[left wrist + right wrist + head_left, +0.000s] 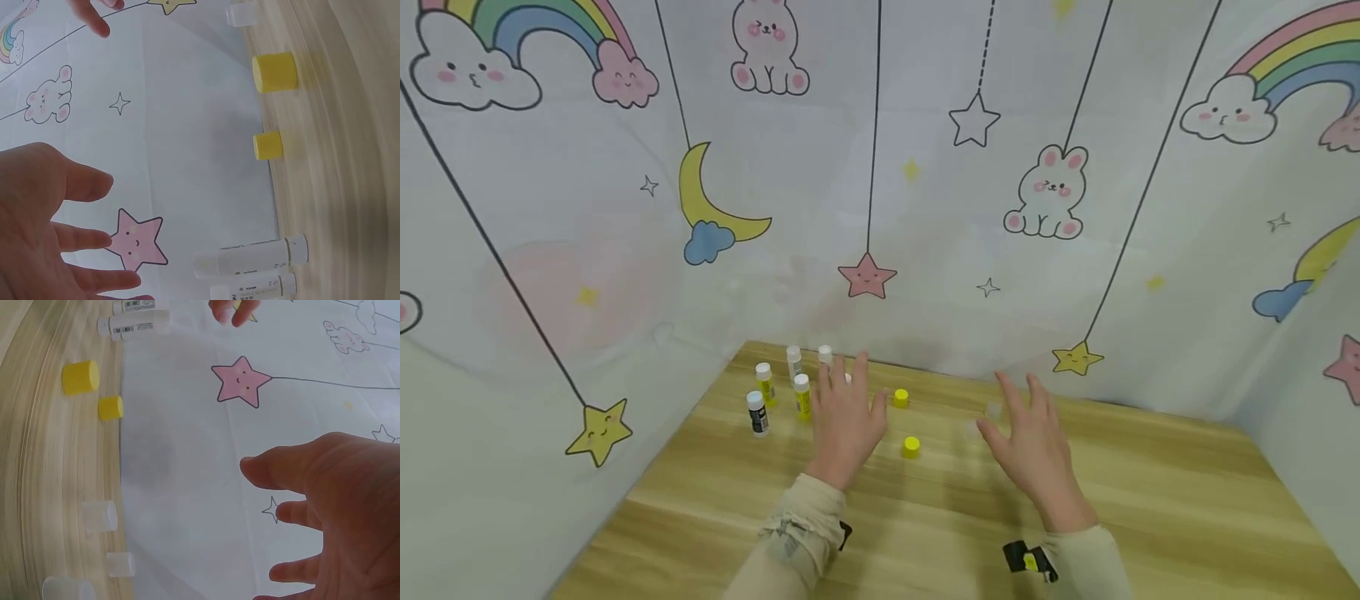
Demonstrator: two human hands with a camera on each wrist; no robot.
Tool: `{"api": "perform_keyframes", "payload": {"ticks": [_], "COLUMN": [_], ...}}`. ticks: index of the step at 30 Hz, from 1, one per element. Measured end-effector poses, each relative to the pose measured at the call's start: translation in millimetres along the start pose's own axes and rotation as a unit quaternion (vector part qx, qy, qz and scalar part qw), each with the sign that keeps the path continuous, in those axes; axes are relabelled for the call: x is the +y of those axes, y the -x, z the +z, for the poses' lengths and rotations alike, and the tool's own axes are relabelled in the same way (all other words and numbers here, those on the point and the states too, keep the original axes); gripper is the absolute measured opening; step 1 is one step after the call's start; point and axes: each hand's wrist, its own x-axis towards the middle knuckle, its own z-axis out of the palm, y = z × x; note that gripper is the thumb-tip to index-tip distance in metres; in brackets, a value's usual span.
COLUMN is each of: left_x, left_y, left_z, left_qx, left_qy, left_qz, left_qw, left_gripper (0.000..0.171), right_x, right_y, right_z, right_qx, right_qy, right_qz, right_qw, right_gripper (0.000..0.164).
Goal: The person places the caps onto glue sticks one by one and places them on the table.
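Note:
My left hand (847, 421) is raised over the table with its fingers spread, holding nothing; in the head view it covers part of a group of glue sticks. Among them are a black-labelled glue stick (759, 419) and yellow-labelled ones (802, 400), all upright with white caps. To the right, my right hand (1036, 446) also hovers with fingers apart and nothing in its grasp. Between the hands stand two yellow caps, one nearer (911, 447) and one farther back (901, 398). Translucent caps (100, 515) stand nearest the right hand, partly hidden by it in the head view.
The wood-grain table (1150, 492) meets a white printed curtain (925, 317) at its back and sides. White-labelled glue sticks (134, 325) stand close to the back edge. Each wrist carries a black strap, the right one (1030, 561) showing a yellow mark.

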Motion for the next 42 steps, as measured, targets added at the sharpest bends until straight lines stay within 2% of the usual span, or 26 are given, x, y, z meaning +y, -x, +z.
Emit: {"api": "perform_keyframes", "payload": {"ticks": [8,17,25,34,38,42], "left_x": [-12.0,-24.7,-36.2,-51.6,-53.5,-53.6], "left_y": [-14.3,-15.3,-13.6,-4.5,-4.7,-6.0], "left_z": [1.5,14.3,26.4,36.7,38.7,42.4], "left_qx": [0.007,0.001,0.01,-0.02,-0.024,-0.025], "left_qy": [0.031,0.067,0.128,0.164,0.185,0.2], "left_qz": [-0.014,-0.03,-0.077,-0.116,-0.129,-0.142], "left_qw": [0.9994,0.9973,0.9888,0.9794,0.9738,0.9692], "left_gripper": [0.056,0.054,0.052,0.056,0.063,0.064], "right_x": [4.9,13.1,18.6,25.7,27.1,28.2], "right_y": [-12.7,-12.9,-12.7,-3.6,-1.5,-1.5], "right_z": [-12.3,-14.7,-14.7,-8.7,-8.4,-7.6], "right_qx": [-0.022,-0.043,-0.061,-0.097,-0.108,-0.125], "right_qy": [-0.006,-0.007,0.001,-0.008,-0.013,-0.003], "right_qz": [0.025,0.043,0.049,0.051,0.066,0.064], "right_qw": [0.999,0.998,0.997,0.994,0.992,0.99], "right_gripper": [0.069,0.065,0.057,0.04,0.035,0.03]}}
